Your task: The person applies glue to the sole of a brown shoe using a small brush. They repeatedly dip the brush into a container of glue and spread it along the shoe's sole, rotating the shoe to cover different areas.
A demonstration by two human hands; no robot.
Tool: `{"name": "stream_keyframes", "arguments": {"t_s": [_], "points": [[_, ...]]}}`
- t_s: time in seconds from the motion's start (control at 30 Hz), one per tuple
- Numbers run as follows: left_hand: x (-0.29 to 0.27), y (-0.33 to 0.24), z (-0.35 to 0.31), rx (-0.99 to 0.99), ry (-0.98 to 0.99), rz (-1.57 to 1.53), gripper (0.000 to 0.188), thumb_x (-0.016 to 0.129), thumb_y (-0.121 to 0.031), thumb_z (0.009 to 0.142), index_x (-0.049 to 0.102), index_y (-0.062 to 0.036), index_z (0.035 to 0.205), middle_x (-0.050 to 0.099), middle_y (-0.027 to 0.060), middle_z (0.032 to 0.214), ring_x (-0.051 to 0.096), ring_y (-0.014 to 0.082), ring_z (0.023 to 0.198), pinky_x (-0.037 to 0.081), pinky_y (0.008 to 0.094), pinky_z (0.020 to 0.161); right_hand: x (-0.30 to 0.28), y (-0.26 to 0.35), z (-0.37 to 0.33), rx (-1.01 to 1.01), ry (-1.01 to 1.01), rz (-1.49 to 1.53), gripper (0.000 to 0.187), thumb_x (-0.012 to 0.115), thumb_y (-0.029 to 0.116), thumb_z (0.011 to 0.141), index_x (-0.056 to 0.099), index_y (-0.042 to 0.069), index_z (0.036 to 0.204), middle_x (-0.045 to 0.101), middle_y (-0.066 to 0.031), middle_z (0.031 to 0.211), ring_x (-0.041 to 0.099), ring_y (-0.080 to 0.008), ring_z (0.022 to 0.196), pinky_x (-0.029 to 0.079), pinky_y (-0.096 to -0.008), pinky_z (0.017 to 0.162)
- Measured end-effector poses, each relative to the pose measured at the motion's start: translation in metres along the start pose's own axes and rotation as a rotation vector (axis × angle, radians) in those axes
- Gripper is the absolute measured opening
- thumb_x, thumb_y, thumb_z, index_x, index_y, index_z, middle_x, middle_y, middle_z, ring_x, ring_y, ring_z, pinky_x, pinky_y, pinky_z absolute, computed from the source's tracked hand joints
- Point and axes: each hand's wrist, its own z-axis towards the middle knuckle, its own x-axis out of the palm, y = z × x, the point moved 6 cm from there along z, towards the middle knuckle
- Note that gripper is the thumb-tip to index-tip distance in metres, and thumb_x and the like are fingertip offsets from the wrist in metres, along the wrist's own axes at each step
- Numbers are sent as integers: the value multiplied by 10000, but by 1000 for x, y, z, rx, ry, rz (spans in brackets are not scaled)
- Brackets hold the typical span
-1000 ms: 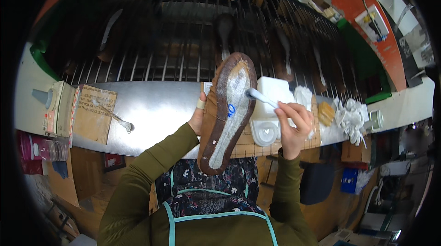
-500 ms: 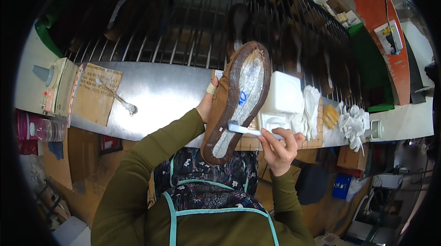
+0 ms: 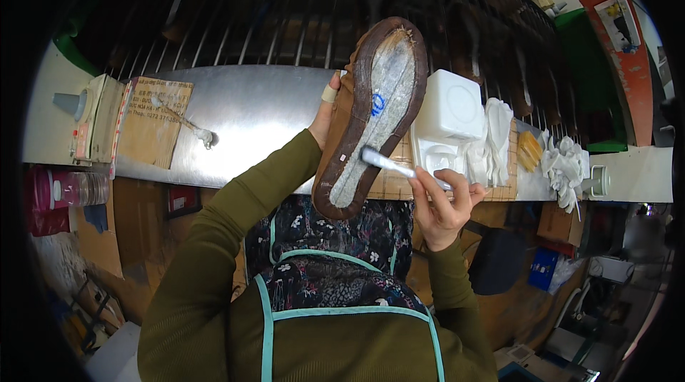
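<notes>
Brown shoe [image 3: 367, 121], underside [image 3: 375, 112] facing up, slants over the near edge of the metal table [image 3: 250, 114]. The left hand [image 3: 326, 114] grasps its left side, fingers mostly hidden behind. The right hand's [image 3: 443, 209] thumb and fingers pinch a pale brush [image 3: 391, 163], its tip at the underside's grey strip. Rightward stands a white container [image 3: 449, 107].

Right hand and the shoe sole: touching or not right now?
Apart. The head view shows the right hand gripping the handle of the brush, with a visible gap between its fingertips and the edge of the shoe sole.
</notes>
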Motion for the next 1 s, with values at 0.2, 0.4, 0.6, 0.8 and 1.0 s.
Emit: {"name": "stream_keyframes", "arguments": {"t_s": [0.2,0.4,0.6,0.8,1.0], "points": [[-11,2,2,-40,70,-2,922,332,-782,823,350,-82,1423,458,189,1371,518,290,1214,449,420,1014,13,-52,64,106,-119,-56,140,747,245,777,742,202,911,585,11,930,496,-117,697,244,-318,722],[-9,0,2,10,40,-44,883,355,-768,828,375,-107,1413,478,168,1359,528,278,1202,445,415,1017,8,-3,38,-70,-154,-108,241,778,201,720,746,219,958,608,17,914,515,-94,699,231,-327,799],[-10,0,-2,14,-43,52,858,356,-761,834,415,-112,1392,505,148,1339,548,256,1172,457,408,996,-10,35,-43,82,150,199,258,805,197,688,751,161,938,585,5,878,488,-113,705,226,-319,754],[3,-4,-3,70,20,73,888,338,-771,831,379,-98,1408,493,158,1345,531,259,1198,450,394,1014,1,16,2,135,-20,-51,245,803,202,709,749,177,947,592,-2,937,487,-102,723,232,-312,762],[-9,-2,2,41,55,-32,927,339,-787,817,366,-76,1411,468,179,1363,526,266,1202,460,396,1006,-9,25,-17,33,65,97,230,816,194,680,749,171,898,604,21,928,507,-95,737,252,-304,770]]}}
